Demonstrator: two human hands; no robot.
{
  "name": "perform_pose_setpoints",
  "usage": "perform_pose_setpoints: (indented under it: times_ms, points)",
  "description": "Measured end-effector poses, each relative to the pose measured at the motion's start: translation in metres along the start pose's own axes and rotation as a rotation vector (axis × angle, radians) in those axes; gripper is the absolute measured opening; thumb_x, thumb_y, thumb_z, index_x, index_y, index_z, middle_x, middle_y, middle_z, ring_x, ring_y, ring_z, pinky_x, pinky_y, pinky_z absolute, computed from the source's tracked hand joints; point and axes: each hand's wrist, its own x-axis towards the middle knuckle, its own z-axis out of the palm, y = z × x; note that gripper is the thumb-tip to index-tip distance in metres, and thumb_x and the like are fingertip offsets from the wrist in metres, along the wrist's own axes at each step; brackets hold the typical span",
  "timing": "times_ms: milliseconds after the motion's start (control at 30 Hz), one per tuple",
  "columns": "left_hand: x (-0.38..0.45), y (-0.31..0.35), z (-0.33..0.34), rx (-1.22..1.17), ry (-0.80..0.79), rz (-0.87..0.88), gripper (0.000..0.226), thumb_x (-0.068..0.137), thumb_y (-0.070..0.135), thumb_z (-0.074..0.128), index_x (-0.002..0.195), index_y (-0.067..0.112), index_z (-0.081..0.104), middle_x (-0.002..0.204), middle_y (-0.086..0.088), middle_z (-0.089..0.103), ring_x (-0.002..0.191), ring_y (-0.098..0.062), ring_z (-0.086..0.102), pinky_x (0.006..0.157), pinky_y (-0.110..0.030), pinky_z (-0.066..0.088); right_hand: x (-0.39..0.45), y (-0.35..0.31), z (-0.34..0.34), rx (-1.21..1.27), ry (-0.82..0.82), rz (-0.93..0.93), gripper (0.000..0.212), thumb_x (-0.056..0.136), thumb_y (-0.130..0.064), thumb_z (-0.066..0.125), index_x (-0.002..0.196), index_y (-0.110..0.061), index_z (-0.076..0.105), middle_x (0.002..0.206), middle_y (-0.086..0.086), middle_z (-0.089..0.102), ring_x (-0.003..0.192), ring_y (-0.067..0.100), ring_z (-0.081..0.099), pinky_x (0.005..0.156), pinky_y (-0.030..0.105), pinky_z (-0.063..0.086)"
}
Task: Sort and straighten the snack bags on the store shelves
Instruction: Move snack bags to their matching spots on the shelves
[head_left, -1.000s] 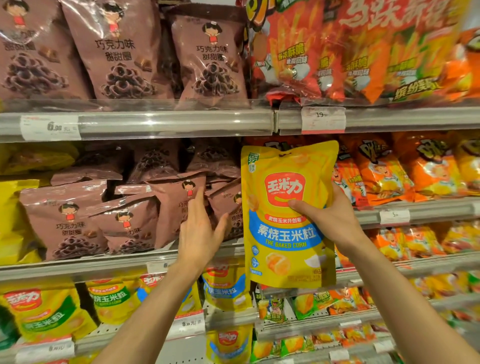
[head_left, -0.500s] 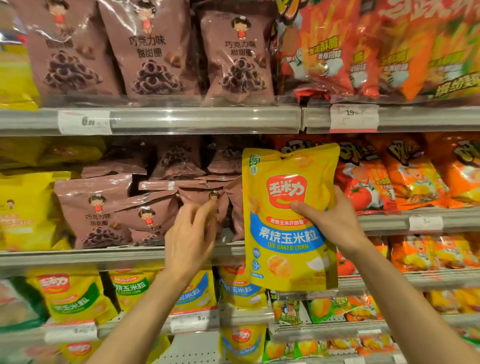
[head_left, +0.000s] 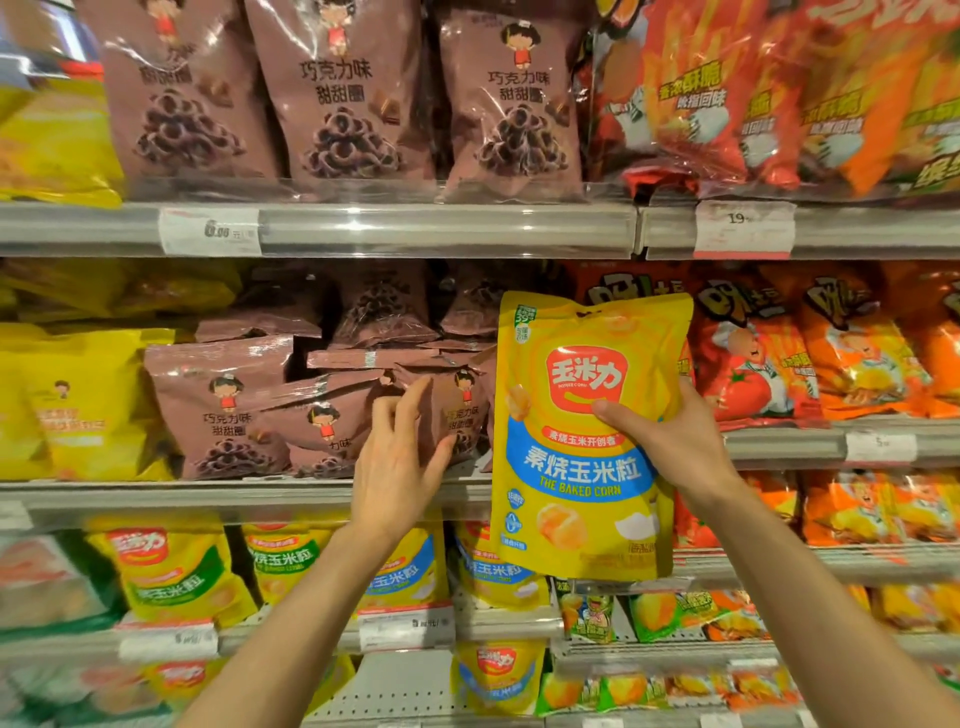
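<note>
My right hand (head_left: 670, 441) grips a yellow baked corn bag (head_left: 582, 467) by its right edge, thumb across the front, and holds it upright in front of the middle shelf. My left hand (head_left: 400, 462) reaches to the leaning brown chocolate ring bags (head_left: 322, 410) on the middle shelf (head_left: 182, 493), fingers spread and touching the front of one brown bag (head_left: 457, 410). Those brown bags lie tilted and piled on each other. More yellow baked corn bags (head_left: 395, 571) stand on the shelf below.
Upright brown bags (head_left: 337, 98) fill the top shelf (head_left: 441, 228), with red-orange bags (head_left: 753, 93) to their right. Orange tomato snack bags (head_left: 810, 353) stand right of the held bag. Yellow bags (head_left: 67, 395) sit at the left. Lower shelves hold small green and orange packs (head_left: 670, 608).
The view has shifted left, so the shelves slid right in frame. My left hand moved from the shelf edge up onto the brown bags. The yellow bag stays held in my right hand.
</note>
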Motion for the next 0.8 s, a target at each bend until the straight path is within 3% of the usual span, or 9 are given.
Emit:
perform_pose_setpoints:
  times_ms: [133,267,333,433,500,600,700,800]
  points:
    - [-0.013,-0.003,-0.015,-0.067,0.041,0.016,0.069,0.096,0.026,0.069,0.155,0.026,0.034,0.109,0.001,0.044,0.077,-0.010,0.049,0.067,-0.034,0.050,-0.003,0.003,-0.004,0.014,-0.008,-0.004,0.058,0.077,-0.021,0.088,0.124,-0.036,0.059,0.116,-0.006,0.076,0.100,0.014,0.076,0.085,0.040,0.060]
    - [-0.027,0.015,-0.016,-0.156,0.108,-0.006,0.040,0.096,0.026,0.068,0.133,0.021,0.055,0.098,0.003,0.050,0.079,-0.005,0.048,0.069,-0.027,0.042,-0.006,0.004,-0.005,0.045,-0.023,-0.001,0.059,0.079,-0.019,0.087,0.129,-0.032,0.059,0.116,-0.006,0.076,0.099,0.014,0.076,0.083,0.037,0.061]
    - [-0.033,0.028,-0.009,-0.231,0.047,-0.033,0.030,0.094,0.040,0.067,0.119,0.024,0.061,0.094,0.008,0.055,0.081,-0.005,0.056,0.070,-0.027,0.047,-0.009,0.004,-0.006,0.062,-0.025,0.007,0.058,0.079,-0.018,0.086,0.129,-0.031,0.058,0.115,-0.005,0.076,0.099,0.015,0.076,0.082,0.036,0.061]
    - [-0.036,0.051,0.005,-0.411,-0.146,-0.199,0.048,0.087,0.052,0.074,0.126,0.028,0.059,0.109,0.012,0.063,0.094,0.000,0.064,0.080,-0.021,0.052,-0.012,0.005,-0.008,0.074,-0.037,0.011,0.052,0.081,-0.016,0.085,0.123,-0.034,0.060,0.113,-0.007,0.077,0.099,0.015,0.076,0.078,0.031,0.062]
    - [-0.032,0.067,0.011,-0.607,-0.315,-0.332,0.065,0.081,0.057,0.076,0.135,0.030,0.051,0.118,0.015,0.068,0.105,0.002,0.066,0.090,-0.027,0.056,-0.016,0.005,-0.010,0.079,-0.047,0.012,0.048,0.081,-0.013,0.084,0.118,-0.034,0.062,0.108,-0.010,0.079,0.098,0.014,0.077,0.075,0.027,0.063]
    - [-0.025,0.082,0.021,-0.860,-0.423,-0.454,0.068,0.077,0.050,0.079,0.135,0.025,0.051,0.123,0.010,0.072,0.112,-0.005,0.069,0.103,-0.042,0.054,-0.020,0.007,-0.015,0.083,-0.061,0.029,0.050,0.077,-0.016,0.085,0.118,-0.034,0.062,0.109,-0.009,0.079,0.099,0.016,0.076,0.081,0.034,0.063]
    - [-0.026,0.092,0.025,-0.887,-0.439,-0.445,0.064,0.080,0.046,0.084,0.133,0.025,0.055,0.126,0.007,0.072,0.114,-0.017,0.070,0.101,-0.053,0.054,-0.024,0.012,-0.022,0.079,-0.058,0.038,0.052,0.075,-0.019,0.086,0.119,-0.034,0.062,0.112,-0.005,0.078,0.099,0.016,0.076,0.083,0.038,0.062]
    - [-0.033,0.100,0.027,-0.912,-0.413,-0.492,0.056,0.081,0.035,0.081,0.130,0.021,0.056,0.120,0.004,0.076,0.107,-0.027,0.074,0.093,-0.063,0.055,-0.027,0.017,-0.029,0.073,-0.056,0.035,0.052,0.072,-0.021,0.088,0.114,-0.038,0.061,0.106,-0.011,0.078,0.095,0.010,0.076,0.077,0.029,0.063]
